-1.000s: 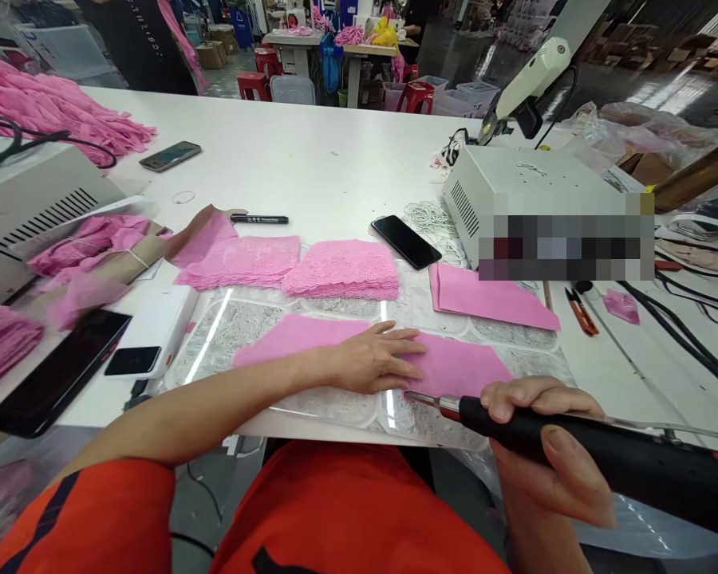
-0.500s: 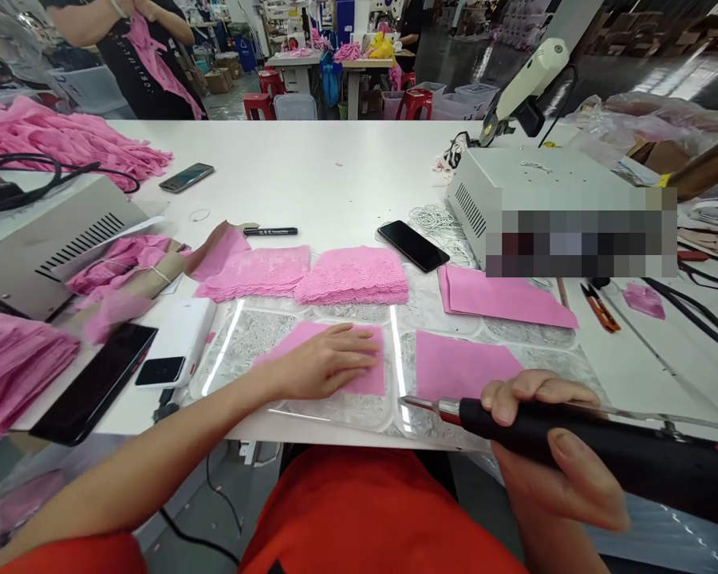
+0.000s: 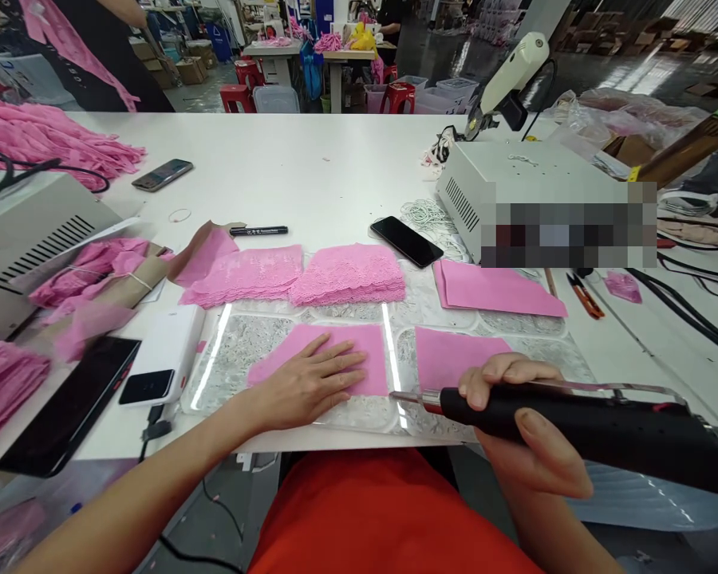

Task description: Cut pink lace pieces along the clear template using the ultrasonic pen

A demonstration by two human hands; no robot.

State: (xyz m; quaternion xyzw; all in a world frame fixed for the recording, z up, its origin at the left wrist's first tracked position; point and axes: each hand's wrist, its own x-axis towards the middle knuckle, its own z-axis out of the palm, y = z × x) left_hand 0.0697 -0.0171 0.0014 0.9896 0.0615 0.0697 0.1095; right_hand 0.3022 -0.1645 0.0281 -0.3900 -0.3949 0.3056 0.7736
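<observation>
My left hand (image 3: 311, 381) lies flat, fingers spread, on a pink fabric piece (image 3: 364, 359) over a clear patterned plastic mat (image 3: 239, 343). In my right hand (image 3: 520, 422) is a black handheld tool with a slim metal tip (image 3: 580, 418). The tip points left and sits close to the lower right corner of that fabric; I cannot tell whether it touches. A second pink piece (image 3: 448, 355) lies to the right, partly behind my right hand. Behind my left hand are two stacks of pink lace-edged fabric, one on the left (image 3: 251, 275) and one on the right (image 3: 353, 275).
Folded pink fabric (image 3: 491, 291) and a black phone (image 3: 407, 241) lie beyond my right hand. A grey machine box (image 3: 538, 167) stands behind them; orange-handled snips (image 3: 585, 296) are beside it. At left are a white power bank (image 3: 176, 335) and a black tablet-like slab (image 3: 72, 399). Another person (image 3: 96, 56) stands across the table.
My left hand has settled flatter, fingers spread wider, on the fabric. The tool in my right hand has moved left, its tip nearer the fabric's corner. The view has shifted slightly.
</observation>
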